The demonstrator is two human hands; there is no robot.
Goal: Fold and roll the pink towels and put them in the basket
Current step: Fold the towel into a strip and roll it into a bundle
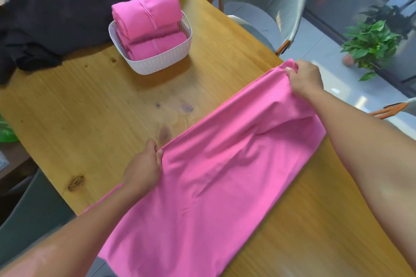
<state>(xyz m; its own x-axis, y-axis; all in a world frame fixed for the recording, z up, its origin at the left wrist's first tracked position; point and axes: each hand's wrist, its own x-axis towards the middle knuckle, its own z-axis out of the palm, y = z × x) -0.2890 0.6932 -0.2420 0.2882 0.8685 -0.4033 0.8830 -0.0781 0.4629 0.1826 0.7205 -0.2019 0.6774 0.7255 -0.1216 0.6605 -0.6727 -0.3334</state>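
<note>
Here, unlabelled pink towel [220,164] in left hand [144,164] and right hand [306,78].

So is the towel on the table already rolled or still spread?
Spread, unrolled: the pink towel lies flat across the table, far edge pinched by left hand and right hand.

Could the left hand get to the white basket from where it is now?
Probably yes: bare table lies between the left hand and the white basket, but its fingers pinch the pink towel.

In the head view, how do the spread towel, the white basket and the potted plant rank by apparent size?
1. Spread pink towel, nearest the camera
2. White basket
3. Potted plant, about the basket's size but farther off, so this is unsure
</note>
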